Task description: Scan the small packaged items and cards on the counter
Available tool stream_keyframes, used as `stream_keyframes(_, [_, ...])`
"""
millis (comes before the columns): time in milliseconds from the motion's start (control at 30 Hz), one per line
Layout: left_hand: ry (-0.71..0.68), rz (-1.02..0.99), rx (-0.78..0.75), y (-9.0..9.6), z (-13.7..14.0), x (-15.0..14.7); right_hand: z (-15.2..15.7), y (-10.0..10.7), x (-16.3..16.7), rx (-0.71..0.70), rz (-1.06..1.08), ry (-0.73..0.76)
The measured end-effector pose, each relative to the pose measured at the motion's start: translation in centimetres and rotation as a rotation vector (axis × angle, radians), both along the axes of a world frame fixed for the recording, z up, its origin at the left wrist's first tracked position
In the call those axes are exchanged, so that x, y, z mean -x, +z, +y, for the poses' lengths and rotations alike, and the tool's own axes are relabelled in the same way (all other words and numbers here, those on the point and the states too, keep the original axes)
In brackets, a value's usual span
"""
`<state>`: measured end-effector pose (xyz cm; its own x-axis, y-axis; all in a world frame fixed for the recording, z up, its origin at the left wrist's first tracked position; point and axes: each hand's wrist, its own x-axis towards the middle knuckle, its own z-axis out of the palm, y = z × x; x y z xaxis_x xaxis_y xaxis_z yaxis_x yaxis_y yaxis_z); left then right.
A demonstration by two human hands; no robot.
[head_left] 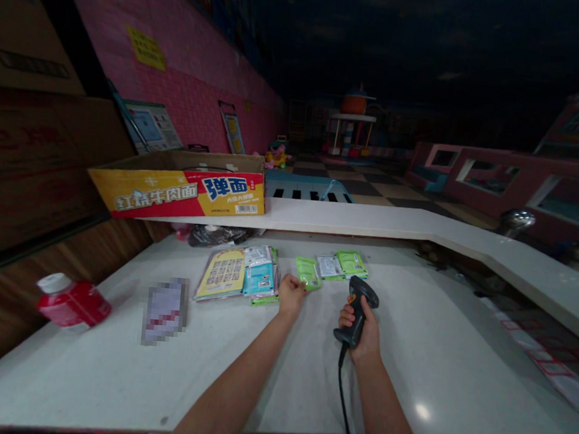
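Note:
My left hand (292,295) pinches the lower left corner of a small green packet (308,272) on the white counter. In my right hand (366,333) is a dark barcode scanner (359,309), held by its handle with the head up; its black cable (343,388) runs down to the counter's front edge. Just behind the scanner lie a silvery packet (329,267) and another green packet (352,263), side by side. Left of my left hand, a yellow printed packet (222,273) rests beside blue and silver packets (258,279) in a group.
A red bottle with a white cap (73,303) lies at the left near a blurred-out card (164,311). An open yellow and red carton (191,192) sits on the raised white ledge (349,220) at the back. Brown boxes (38,157) are stacked far left.

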<state>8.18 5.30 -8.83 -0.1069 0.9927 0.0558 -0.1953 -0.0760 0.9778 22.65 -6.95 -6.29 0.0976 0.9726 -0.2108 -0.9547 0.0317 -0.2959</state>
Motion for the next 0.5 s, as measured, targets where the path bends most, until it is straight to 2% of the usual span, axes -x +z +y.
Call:
stream_keyframes(133, [-0.067,-0.067,-0.12,-0.2,-1.1,0.7,-0.5,0.3,0.3,-0.004,-0.103,0.011])
stream_keyframes(233, [-0.084,-0.071,-0.149,-0.1,-1.3,0.7,-0.9,1.0,0.8,0.029,-0.239,0.024])
stream_keyframes(367, [-0.072,-0.05,-0.16,-0.2,-1.2,0.6,-2.1,2.3,2.0,0.126,-0.567,0.049])
stream_keyframes(500, [-0.079,-0.059,-0.183,-0.3,-1.1,0.7,-4.4,3.9,3.2,0.141,-0.902,0.026])
